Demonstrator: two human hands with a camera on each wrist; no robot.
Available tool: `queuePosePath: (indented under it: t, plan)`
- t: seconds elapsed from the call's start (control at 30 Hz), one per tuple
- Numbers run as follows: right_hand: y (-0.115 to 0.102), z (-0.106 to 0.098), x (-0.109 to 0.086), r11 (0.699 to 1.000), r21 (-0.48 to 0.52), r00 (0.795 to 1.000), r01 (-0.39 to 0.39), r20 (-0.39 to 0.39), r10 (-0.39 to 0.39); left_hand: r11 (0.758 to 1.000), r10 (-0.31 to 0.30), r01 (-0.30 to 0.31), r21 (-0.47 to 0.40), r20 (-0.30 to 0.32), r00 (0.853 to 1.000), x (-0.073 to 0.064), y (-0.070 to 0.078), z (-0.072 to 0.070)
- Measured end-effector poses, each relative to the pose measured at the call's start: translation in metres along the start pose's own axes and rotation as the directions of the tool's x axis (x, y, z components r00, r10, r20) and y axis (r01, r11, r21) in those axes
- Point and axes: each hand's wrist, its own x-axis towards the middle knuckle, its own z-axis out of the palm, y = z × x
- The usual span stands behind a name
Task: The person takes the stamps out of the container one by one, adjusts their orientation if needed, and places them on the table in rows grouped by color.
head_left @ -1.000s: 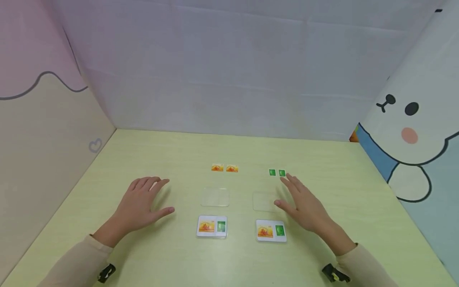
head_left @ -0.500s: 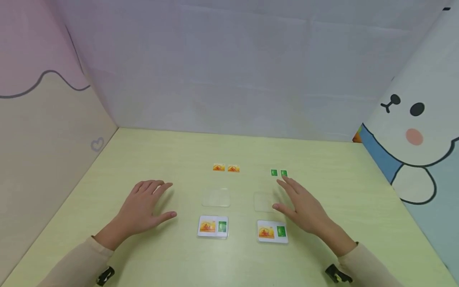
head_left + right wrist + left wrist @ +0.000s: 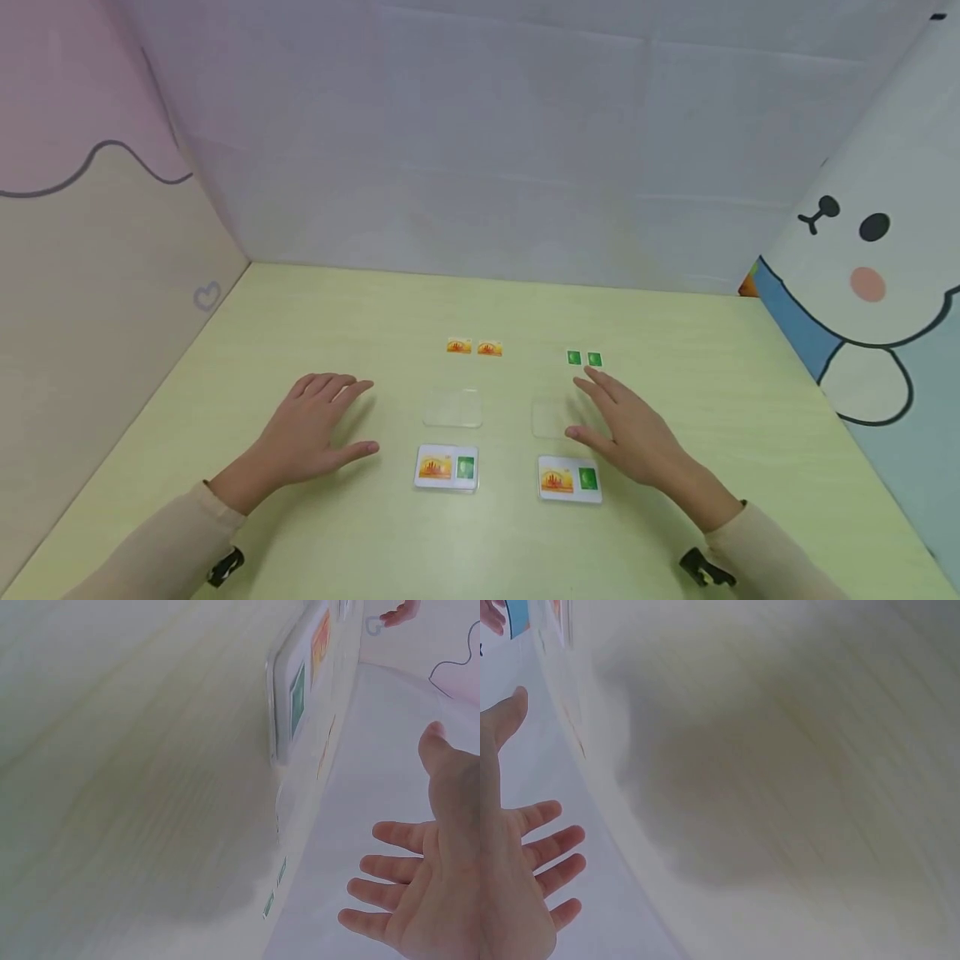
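Note:
My left hand (image 3: 303, 437) hovers over the table with its fingers spread, holding nothing, left of a clear plastic rectangle (image 3: 452, 408). On the other side, my right hand (image 3: 633, 433) hangs empty with fingers extended, partly covering a second clear rectangle (image 3: 546, 418). Nearer the front lie a left white card (image 3: 446, 483) and a right white card (image 3: 570, 495); each bears an orange stamp-like picture and a green one. Farther back are two loose orange stamps, left (image 3: 459, 346) and right (image 3: 490, 349). Two small green stamps, left (image 3: 573, 357) and right (image 3: 595, 359), lie just beyond my right fingertips.
The pale wooden table (image 3: 337, 308) is bounded by a whitish sheet (image 3: 480, 150) at the back. A left panel (image 3: 97, 317) and a right panel with a cartoon face (image 3: 862, 250) flank it. A black clip-like piece (image 3: 705, 569) sits by the right cuff.
Both hands have drifted slightly inward, the left one to the right and the right one to the left. The view has shifted a little. Cards and stamps keep their places on the table.

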Motion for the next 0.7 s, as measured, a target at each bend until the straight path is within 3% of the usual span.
queuePosePath:
  t: [0.43,0.7]
  plan:
    - [-0.006,-0.002,0.001,1.000,-0.018,1.000,0.007,0.017,-0.006,1.000,0.026,-0.026,-0.004,0.044,0.999,0.004,0.007,-0.001]
    - [-0.013,-0.001,0.000,1.000,-0.002,0.999,0.024,0.041,-0.024,0.998,0.027,-0.023,-0.055,0.088,0.996,0.003,0.015,0.000]
